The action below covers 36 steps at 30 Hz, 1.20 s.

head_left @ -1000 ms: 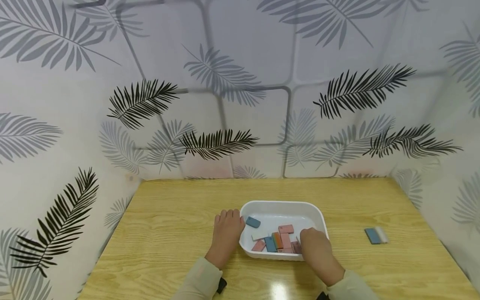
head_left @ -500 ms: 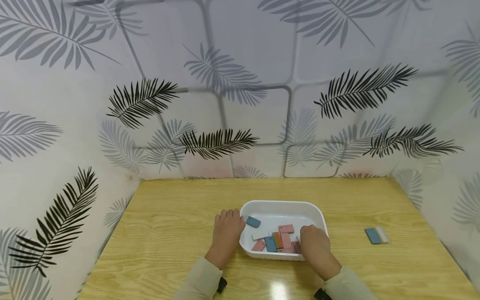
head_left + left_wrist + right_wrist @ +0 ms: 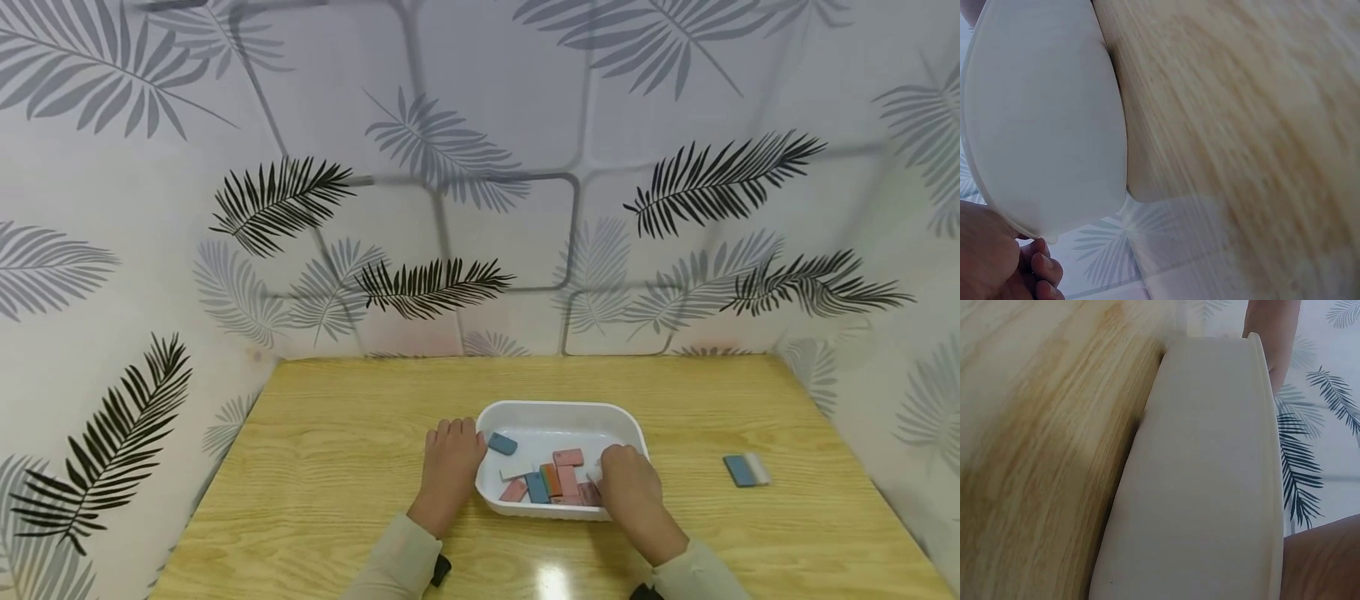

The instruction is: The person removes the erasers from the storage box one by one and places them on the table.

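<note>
A white plastic tray (image 3: 562, 408) with rounded corners sits on the table, holding several small flat blocks that look like erasers. Among them are pink (image 3: 567, 457), blue (image 3: 502, 443) and white (image 3: 516, 470) ones, and one striped orange and green (image 3: 551, 480). At the tray's left end, my left hand (image 3: 452, 467) grips the rim; the left wrist view shows its curled fingers (image 3: 1047, 269) below the edge. My right hand (image 3: 630, 487) reaches over the front right rim into the tray, beside the pink blocks. Its fingertips are hidden, so I cannot tell what it holds.
To the right of the tray, a blue block (image 3: 739, 471) and a white block (image 3: 758, 468) lie side by side on the wooden table (image 3: 360, 400). Leaf-patterned cloth or paper (image 3: 510, 233) rises behind the table and at both sides.
The head view has shifted slightly. My left hand stays on the rim, and my right hand stays inside the tray with only a small movement. The blocks lie as before.
</note>
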Tool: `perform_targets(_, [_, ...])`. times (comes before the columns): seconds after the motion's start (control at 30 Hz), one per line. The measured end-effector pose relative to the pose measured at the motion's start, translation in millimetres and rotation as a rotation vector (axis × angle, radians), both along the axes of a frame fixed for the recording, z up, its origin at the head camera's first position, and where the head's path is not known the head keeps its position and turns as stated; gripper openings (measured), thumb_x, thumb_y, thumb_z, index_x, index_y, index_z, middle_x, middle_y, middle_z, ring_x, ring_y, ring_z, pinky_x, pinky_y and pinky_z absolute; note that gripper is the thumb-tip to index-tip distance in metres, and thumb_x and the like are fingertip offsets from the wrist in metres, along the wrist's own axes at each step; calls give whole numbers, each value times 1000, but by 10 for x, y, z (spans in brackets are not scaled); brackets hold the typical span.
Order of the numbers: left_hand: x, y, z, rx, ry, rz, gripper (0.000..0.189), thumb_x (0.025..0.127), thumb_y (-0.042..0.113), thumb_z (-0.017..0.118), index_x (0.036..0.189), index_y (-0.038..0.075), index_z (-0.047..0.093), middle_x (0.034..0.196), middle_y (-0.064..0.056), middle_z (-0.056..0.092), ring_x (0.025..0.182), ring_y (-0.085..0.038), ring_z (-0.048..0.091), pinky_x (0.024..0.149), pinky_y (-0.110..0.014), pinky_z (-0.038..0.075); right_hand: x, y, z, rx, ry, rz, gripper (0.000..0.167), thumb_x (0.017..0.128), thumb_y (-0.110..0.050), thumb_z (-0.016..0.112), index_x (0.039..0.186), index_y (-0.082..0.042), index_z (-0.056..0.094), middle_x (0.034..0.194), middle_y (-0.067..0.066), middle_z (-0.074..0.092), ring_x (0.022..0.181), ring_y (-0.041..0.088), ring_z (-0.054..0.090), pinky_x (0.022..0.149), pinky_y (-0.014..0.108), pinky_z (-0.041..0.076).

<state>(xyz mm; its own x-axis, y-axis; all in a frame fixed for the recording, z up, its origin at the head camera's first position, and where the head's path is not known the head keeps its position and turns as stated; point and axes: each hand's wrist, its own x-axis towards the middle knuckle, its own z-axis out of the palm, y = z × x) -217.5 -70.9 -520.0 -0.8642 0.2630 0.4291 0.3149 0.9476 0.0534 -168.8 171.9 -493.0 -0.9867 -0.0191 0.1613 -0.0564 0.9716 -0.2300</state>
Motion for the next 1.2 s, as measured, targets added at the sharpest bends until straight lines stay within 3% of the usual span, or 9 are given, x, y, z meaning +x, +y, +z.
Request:
perform_targets(0.2, [25, 12, 15, 11, 16, -13, 20, 92, 24, 57, 86, 4, 55, 76, -7, 54, 71, -23, 46, 62, -33, 32, 18, 40, 41, -60, 46, -20, 22, 66, -5, 69, 59, -4, 47, 62, 12, 50, 55, 28, 54, 49, 43, 44])
perform_targets(0.3, [38, 14, 22, 7, 16, -11, 21, 92, 24, 56, 85, 4, 55, 75, -7, 54, 71, -23, 47, 62, -33, 33, 37, 73, 115, -95, 66, -14, 23, 67, -8, 68, 62, -2, 47, 60, 10, 47, 51, 24, 49, 47, 40, 42])
perform_targets(0.43, [40, 15, 21, 10, 11, -13, 21, 92, 24, 56, 85, 4, 54, 75, -7, 53, 71, -23, 46, 62, -33, 32, 57, 130, 235, -142, 30, -4, 23, 72, -12, 68, 70, 2, 51, 62, 8, 45, 51, 19, 43, 45, 33, 38])
perform_targets(0.6, [16, 12, 4, 5, 2, -15, 21, 93, 25, 55, 86, 5, 55, 74, -6, 53, 70, -23, 46, 62, -33, 32, 80, 199, 352, -248, 34, -3, 24, 72, -13, 70, 83, 5, 58, 70, 7, 54, 58, 17, 50, 51, 32, 43])
perform_targets(0.73, [4, -5, 0, 11, -14, 5, 21, 93, 25, 55, 86, 5, 55, 74, -5, 52, 69, -22, 45, 61, -32, 32, 94, 245, 383, -347, 92, 16, 21, 70, -12, 68, 84, 1, 60, 73, 3, 58, 64, 14, 55, 57, 31, 45])
perform_targets(0.87, [0, -18, 18, 24, -22, 11, 22, 93, 25, 55, 86, 4, 55, 75, -6, 53, 71, -22, 45, 62, -33, 32, 132, 352, 420, -421, 86, -13, 21, 73, -13, 66, 89, -1, 62, 76, 1, 59, 67, 11, 56, 60, 29, 46])
perform_targets(1.07, [5, 0, 40, 40, -39, 5, 21, 93, 25, 54, 87, 4, 55, 76, -7, 53, 73, -23, 46, 64, -33, 32, 196, 650, 450, -459, 64, -61, 27, 80, -17, 64, 98, 3, 61, 84, 6, 62, 74, 16, 58, 64, 31, 47])
perform_targets(1.2, [13, 15, 34, 49, -52, 5, 21, 93, 25, 54, 87, 4, 55, 76, -7, 53, 74, -24, 47, 64, -34, 33, 228, 877, 389, -431, 108, -83, 28, 80, -16, 63, 97, 7, 61, 84, 10, 63, 74, 20, 60, 62, 32, 49])
